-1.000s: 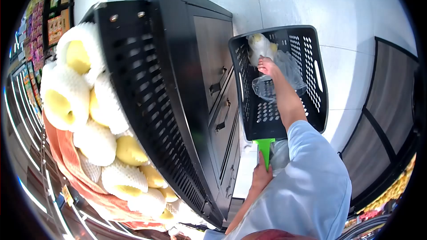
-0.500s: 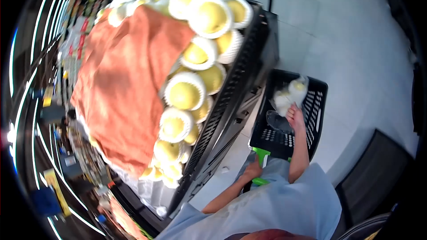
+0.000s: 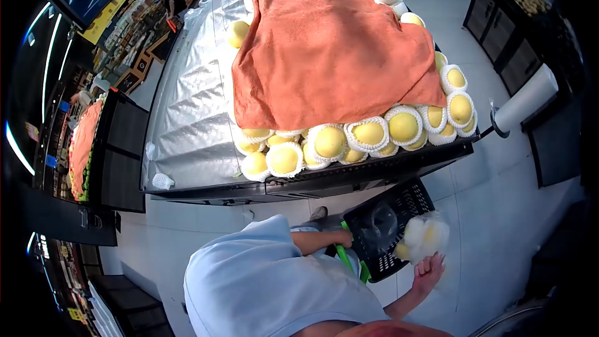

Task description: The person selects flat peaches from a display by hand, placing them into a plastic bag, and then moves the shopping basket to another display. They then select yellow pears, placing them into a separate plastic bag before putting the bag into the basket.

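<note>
My left hand [image 3: 342, 238] is closed around the green handle [image 3: 344, 256] of a black shopping basket [image 3: 413, 198]. My right hand [image 3: 429, 273] grips a clear plastic bag [image 3: 430, 231] with foam-netted yellow fruit in it. The bag hangs over the right-hand side of the basket and hides part of its rim. Inside the basket lies something of clear plastic [image 3: 378, 228], whose kind I cannot make out.
Ahead stands a black display stand [image 3: 349, 178] with yellow fruit [image 3: 329, 141] in white foam nets, partly under an orange cloth [image 3: 337, 50]. A plastic roll [image 3: 527, 101] sticks out at its right corner. Far left, a person [image 3: 170, 1] stands near shelves.
My view has swung round, so the display now lies ahead instead of to the left. The bag has shifted from above the basket's inside to its right-hand edge. My left hand keeps the handle.
</note>
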Demonstrator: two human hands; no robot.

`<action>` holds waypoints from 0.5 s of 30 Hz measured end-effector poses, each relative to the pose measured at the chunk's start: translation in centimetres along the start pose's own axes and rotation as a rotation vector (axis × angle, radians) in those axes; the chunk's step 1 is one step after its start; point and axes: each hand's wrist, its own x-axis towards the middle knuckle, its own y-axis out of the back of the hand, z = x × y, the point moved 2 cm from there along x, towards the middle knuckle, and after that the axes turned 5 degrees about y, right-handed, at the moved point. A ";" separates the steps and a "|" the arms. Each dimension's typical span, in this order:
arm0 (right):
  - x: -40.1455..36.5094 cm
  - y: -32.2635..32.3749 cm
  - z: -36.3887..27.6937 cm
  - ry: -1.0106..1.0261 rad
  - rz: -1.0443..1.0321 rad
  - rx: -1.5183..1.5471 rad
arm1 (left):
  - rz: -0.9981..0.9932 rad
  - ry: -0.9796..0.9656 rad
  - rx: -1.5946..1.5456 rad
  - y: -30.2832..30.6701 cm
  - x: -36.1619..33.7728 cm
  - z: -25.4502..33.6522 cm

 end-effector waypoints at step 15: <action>-10.6 -16.1 -2.4 0.529 -0.906 -0.083 | -0.214 -0.885 -0.921 12.2 -12.5 -4.7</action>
